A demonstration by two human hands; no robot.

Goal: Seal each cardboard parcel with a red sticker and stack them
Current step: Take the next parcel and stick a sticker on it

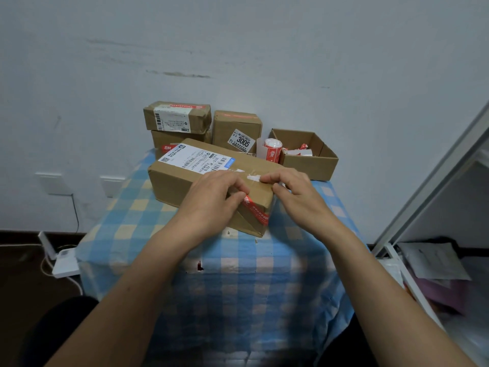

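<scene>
A large cardboard parcel (174,178) with a white shipping label lies on the checked tablecloth (238,263). A red sticker (255,211) runs over its near top edge and down the near end. My left hand (214,197) presses the sticker's upper end onto the parcel top with bent fingers. My right hand (293,192) rests with curled fingers on the parcel's near right corner, beside the sticker. Behind stand two stacked parcels (177,119) and one upright parcel (236,129), each with red tape on top. A roll of red stickers (272,151) stands at the back right.
An open cardboard box (309,161) holding sticker scraps sits at the table's back right. A white wall rises close behind. A white frame (423,186) and clutter stand at the right. Cables and a white device (63,260) lie on the floor at the left.
</scene>
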